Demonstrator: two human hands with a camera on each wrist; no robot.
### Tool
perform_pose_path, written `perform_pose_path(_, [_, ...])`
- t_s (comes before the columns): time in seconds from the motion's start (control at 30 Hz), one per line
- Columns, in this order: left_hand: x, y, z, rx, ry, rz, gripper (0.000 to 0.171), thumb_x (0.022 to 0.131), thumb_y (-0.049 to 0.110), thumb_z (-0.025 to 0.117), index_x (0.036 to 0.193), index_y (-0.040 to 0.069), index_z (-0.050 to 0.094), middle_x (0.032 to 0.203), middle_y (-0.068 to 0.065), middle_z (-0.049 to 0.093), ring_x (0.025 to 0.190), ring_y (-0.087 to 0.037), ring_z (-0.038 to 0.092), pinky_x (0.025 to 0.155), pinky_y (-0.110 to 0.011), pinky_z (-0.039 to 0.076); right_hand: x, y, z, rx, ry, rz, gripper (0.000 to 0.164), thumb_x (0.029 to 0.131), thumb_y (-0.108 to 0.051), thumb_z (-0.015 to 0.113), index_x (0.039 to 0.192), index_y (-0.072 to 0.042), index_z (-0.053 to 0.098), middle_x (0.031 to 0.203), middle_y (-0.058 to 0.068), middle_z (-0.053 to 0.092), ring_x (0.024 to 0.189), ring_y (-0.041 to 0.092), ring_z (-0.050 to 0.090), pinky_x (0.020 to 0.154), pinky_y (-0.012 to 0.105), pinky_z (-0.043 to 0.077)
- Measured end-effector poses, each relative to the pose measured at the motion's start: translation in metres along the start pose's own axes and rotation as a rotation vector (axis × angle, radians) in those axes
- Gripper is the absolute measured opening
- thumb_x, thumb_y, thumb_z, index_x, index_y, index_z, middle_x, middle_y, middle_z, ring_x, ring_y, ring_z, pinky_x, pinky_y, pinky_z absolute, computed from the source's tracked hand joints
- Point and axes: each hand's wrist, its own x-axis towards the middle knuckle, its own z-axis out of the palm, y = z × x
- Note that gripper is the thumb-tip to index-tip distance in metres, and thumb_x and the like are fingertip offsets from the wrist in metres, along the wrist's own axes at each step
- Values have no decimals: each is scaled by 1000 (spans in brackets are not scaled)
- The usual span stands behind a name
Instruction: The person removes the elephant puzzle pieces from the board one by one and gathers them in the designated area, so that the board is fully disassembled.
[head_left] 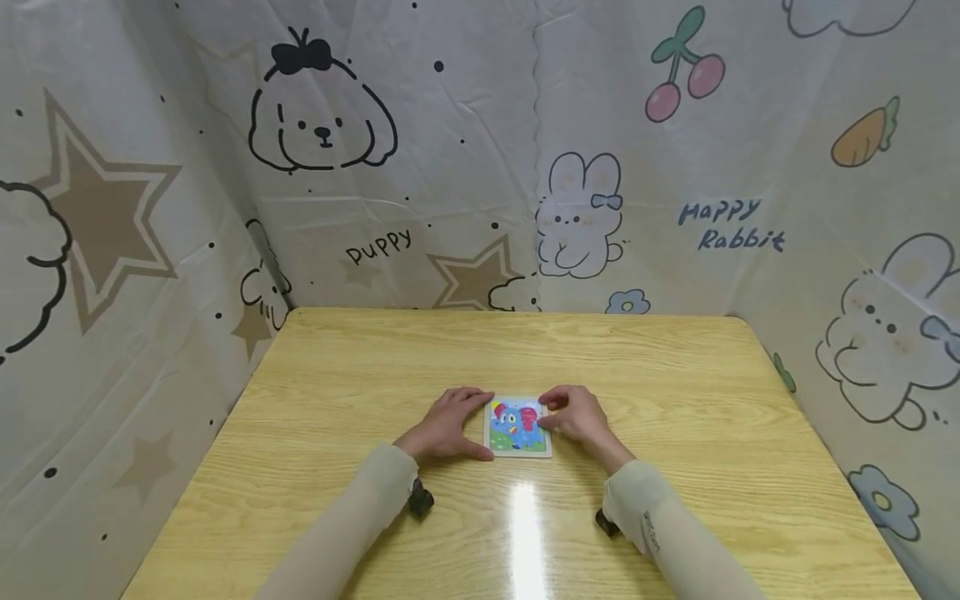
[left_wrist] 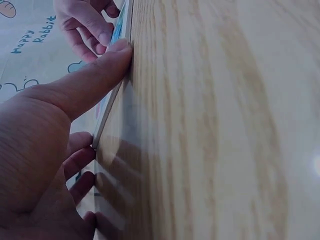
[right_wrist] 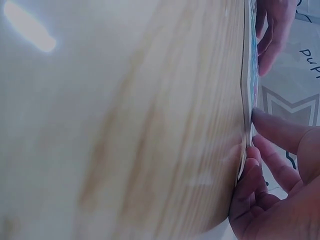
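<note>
A small square elephant picture puzzle (head_left: 517, 433) with a pale border lies flat near the middle of the wooden table. My left hand (head_left: 447, 423) grips its left side, thumb at the near corner and fingertips at the far one. In the left wrist view the thumb (left_wrist: 95, 80) presses the board's edge, with fingers bent along the far end. At the puzzle's right side is my right hand (head_left: 579, 415), its thumb and forefinger pinching at the border near the far corner. The right wrist view shows that thumb (right_wrist: 282, 127) on top and other fingers curled beside the edge.
The wood-grain table (head_left: 360, 358) reaches to a printed cloth curtain (head_left: 465, 125) behind and at both sides. A bright light reflection lies on the tabletop in front of the puzzle. Dark wrist devices (head_left: 421, 499) sit under both sleeves.
</note>
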Motion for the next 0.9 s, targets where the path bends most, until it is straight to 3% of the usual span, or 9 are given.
perform_pose_path(0.23, [2, 6, -1, 64, 2, 60, 97, 81, 53, 86, 161, 25, 39, 163, -5, 39, 151, -31, 31, 124, -58, 25, 1, -2, -1, -23, 3, 13, 27, 85, -11, 85, 111, -10, 77, 108, 8, 69, 100, 25, 59, 91, 40, 48])
perform_pose_path(0.43, [5, 16, 1, 53, -69, 139, 87, 86, 46, 83, 161, 32, 39, 165, 2, 37, 154, -26, 29, 125, -57, 26, 1, -3, -1, -63, 12, 7, 27, 84, -13, 86, 110, -12, 79, 109, 8, 71, 101, 25, 61, 94, 42, 49])
perform_pose_path(0.7, [6, 16, 10, 115, -87, 168, 71, 94, 47, 74, 158, 37, 44, 166, 5, 37, 153, -26, 32, 124, -56, 28, 2, -2, -3, -80, 0, -4, 26, 85, -15, 86, 110, -13, 79, 111, 8, 71, 103, 26, 62, 95, 44, 51])
perform_pose_path(0.9, [6, 14, 9, 102, -68, 146, 76, 92, 52, 75, 158, 34, 44, 166, 3, 37, 154, -27, 29, 124, -58, 27, 2, -2, -4, -75, -1, -7, 26, 85, -14, 86, 110, -13, 79, 110, 7, 72, 102, 25, 62, 94, 43, 50])
